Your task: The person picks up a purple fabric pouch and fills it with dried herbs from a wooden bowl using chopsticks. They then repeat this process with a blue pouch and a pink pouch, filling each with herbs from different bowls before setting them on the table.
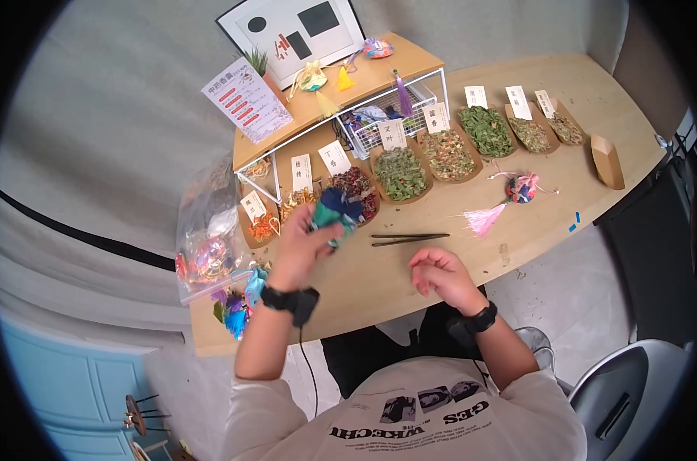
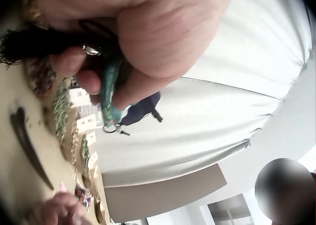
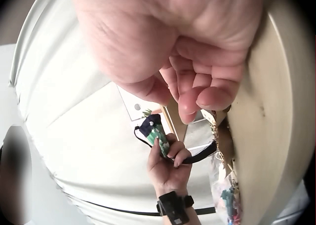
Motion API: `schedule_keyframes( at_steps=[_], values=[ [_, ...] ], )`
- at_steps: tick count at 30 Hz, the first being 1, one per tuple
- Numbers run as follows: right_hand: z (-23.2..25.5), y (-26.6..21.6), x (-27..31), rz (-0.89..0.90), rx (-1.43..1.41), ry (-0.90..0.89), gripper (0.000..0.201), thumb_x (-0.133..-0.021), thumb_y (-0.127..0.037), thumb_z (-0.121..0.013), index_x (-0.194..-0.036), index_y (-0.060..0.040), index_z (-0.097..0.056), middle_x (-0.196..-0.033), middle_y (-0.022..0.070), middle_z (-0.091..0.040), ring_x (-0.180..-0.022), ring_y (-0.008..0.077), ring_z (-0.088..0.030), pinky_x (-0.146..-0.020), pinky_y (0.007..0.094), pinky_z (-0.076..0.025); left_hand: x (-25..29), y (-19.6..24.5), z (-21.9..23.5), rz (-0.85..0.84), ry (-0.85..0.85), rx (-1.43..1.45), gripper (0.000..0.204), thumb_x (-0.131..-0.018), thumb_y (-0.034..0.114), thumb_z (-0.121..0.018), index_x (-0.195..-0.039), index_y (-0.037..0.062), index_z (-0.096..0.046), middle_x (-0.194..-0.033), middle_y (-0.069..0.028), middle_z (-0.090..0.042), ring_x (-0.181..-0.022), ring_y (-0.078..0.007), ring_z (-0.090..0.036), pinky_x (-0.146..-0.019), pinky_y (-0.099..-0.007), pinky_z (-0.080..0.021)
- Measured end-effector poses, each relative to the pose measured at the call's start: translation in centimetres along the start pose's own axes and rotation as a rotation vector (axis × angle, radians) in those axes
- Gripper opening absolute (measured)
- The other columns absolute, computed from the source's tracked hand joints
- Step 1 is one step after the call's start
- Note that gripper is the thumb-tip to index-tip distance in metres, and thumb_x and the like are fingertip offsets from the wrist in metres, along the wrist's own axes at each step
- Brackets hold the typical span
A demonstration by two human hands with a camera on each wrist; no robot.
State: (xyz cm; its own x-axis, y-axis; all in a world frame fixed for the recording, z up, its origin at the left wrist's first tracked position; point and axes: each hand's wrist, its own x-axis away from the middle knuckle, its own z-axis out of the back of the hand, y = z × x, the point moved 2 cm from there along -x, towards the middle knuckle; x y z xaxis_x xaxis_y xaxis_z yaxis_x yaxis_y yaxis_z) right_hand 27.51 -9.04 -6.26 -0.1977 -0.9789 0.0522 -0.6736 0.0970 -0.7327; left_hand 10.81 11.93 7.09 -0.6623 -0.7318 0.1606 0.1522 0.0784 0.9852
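Note:
The left hand [image 1: 298,246] grips a green and dark blue pouch [image 1: 337,213] above the front of the herb trays. In the left wrist view the thumb and fingers pinch the pouch's green cloth [image 2: 109,84], and a black tassel [image 2: 34,46] hangs beside the fingers. The right hand [image 1: 446,278] is raised over the table's front part, holding nothing, its fingers loosely curled, as the right wrist view also shows. Dark tweezers [image 1: 410,239] lie on the table between the hands. A colourful pouch [image 1: 522,188] with a pink tassel [image 1: 484,220] lies right of them.
Paper trays of dried herbs with name cards, such as the green leaves [image 1: 402,174], line the back. An empty tray [image 1: 608,163] is at the right. Behind stands a wooden shelf [image 1: 410,58] over a wire basket [image 1: 364,138]. A plastic bag [image 1: 210,238] and colourful pouches [image 1: 237,311] lie left.

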Motion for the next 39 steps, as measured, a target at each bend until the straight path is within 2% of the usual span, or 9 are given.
schedule_keyframes(
  at_steps=[2, 7, 11, 14, 16, 22, 33, 35, 39],
  values=[
    [-1.5, 0.2, 0.2, -0.014, 0.342, 0.065, 0.014, -0.099, -0.004, -0.063, -0.112, -0.0045, -0.064, -0.086, 0.0026, -0.068, -0.069, 0.0088, -0.061, -0.06, 0.0242, -0.048, 2.5, -3.6, -1.0, -0.083, 0.005, 0.052, 0.032, -0.084, -0.003, -0.076, -0.109, 0.0079, -0.059, -0.094, 0.0014, -0.069, -0.072, -0.0049, -0.061, -0.057, -0.0207, -0.047],
    [-3.9, 3.0, -0.4, 0.116, 0.459, -0.04, 0.014, -0.092, 0.003, -0.073, -0.103, -0.0038, -0.068, -0.089, -0.0047, -0.064, -0.078, 0.0013, -0.057, -0.066, 0.0205, -0.045, 6.6, -11.9, -3.1, -0.194, -0.038, 0.211, 0.053, -0.082, -0.01, -0.076, -0.127, 0.0045, -0.052, -0.109, -0.0047, -0.07, -0.093, -0.0106, -0.068, -0.082, -0.0265, -0.056],
    [-4.7, 2.6, -0.3, 0.117, 0.715, 0.063, 0.006, -0.091, 0.004, -0.072, -0.094, -0.0002, -0.069, -0.088, -0.0019, -0.064, -0.078, 0.0038, -0.058, -0.066, 0.023, -0.046, 8.6, -13.8, -2.7, -0.187, -0.114, 0.176, 0.065, -0.083, -0.013, -0.071, -0.14, 0.002, -0.044, -0.121, -0.0089, -0.063, -0.116, -0.0171, -0.063, -0.097, -0.0309, -0.053],
    [-4.9, 2.4, -0.4, 0.29, 0.78, 0.096, 0.006, -0.086, 0.008, -0.07, -0.089, 0.0035, -0.068, -0.087, 0.0037, -0.065, -0.077, 0.0092, -0.06, -0.067, 0.0257, -0.047, 9.1, -13.6, -2.2, -0.266, -0.185, 0.084, 0.067, -0.081, -0.012, -0.07, -0.142, 0.0033, -0.047, -0.124, -0.0097, -0.063, -0.122, -0.0187, -0.06, -0.099, -0.0325, -0.053],
    [-5.2, 2.3, -0.6, 0.386, 0.847, 0.069, 0.015, -0.081, 0.01, -0.068, -0.095, 0.0043, -0.07, -0.088, 0.0088, -0.067, -0.077, 0.0162, -0.062, -0.069, 0.028, -0.049, 9.0, -13.6, -1.7, -0.27, -0.19, 0.098, 0.063, -0.081, -0.012, -0.069, -0.14, 0.0026, -0.051, -0.125, -0.01, -0.064, -0.122, -0.0186, -0.061, -0.099, -0.0324, -0.052],
    [-5.5, 1.9, -0.5, 0.41, 0.916, 0.016, 0.023, -0.081, 0.01, -0.063, -0.1, 0.0026, -0.073, -0.097, 0.0121, -0.072, -0.085, 0.0227, -0.068, -0.076, 0.0307, -0.054, 8.9, -13.2, -1.2, -0.259, -0.151, 0.035, 0.049, -0.086, -0.01, -0.065, -0.134, 0.0006, -0.061, -0.125, -0.0098, -0.069, -0.117, -0.0176, -0.066, -0.1, -0.0309, -0.052],
    [-5.1, 2.3, -0.3, 0.404, 0.763, 0.019, 0.022, -0.081, 0.013, -0.065, -0.1, 0.0032, -0.072, -0.102, 0.014, -0.072, -0.09, 0.021, -0.069, -0.076, 0.0308, -0.056, 8.4, -13.1, -1.2, -0.215, -0.05, -0.087, 0.046, -0.084, -0.01, -0.066, -0.128, 0.0021, -0.066, -0.124, -0.0132, -0.071, -0.112, -0.0211, -0.069, -0.095, -0.0323, -0.054],
    [-5.1, 2.3, -0.3, 0.4, 0.732, 0.02, 0.022, -0.081, 0.014, -0.065, -0.1, 0.0035, -0.071, -0.102, 0.0143, -0.072, -0.089, 0.0207, -0.069, -0.076, 0.0305, -0.056, 8.3, -12.4, -1.3, -0.427, 0.016, -0.235, 0.041, -0.08, -0.01, -0.068, -0.119, 0.0006, -0.071, -0.123, -0.0161, -0.071, -0.109, -0.0244, -0.071, -0.094, -0.0328, -0.054],
    [-5.4, 2.1, -0.3, 0.401, 0.812, -0.008, 0.018, -0.082, 0.014, -0.065, -0.097, 0.0047, -0.071, -0.098, 0.0126, -0.073, -0.085, 0.0199, -0.069, -0.074, 0.0296, -0.055, 8.1, -12.8, -1.2, -0.443, 0.015, -0.251, 0.034, -0.078, -0.01, -0.069, -0.11, -0.0014, -0.073, -0.122, -0.018, -0.072, -0.106, -0.0268, -0.072, -0.092, -0.0333, -0.055]
  ],
)
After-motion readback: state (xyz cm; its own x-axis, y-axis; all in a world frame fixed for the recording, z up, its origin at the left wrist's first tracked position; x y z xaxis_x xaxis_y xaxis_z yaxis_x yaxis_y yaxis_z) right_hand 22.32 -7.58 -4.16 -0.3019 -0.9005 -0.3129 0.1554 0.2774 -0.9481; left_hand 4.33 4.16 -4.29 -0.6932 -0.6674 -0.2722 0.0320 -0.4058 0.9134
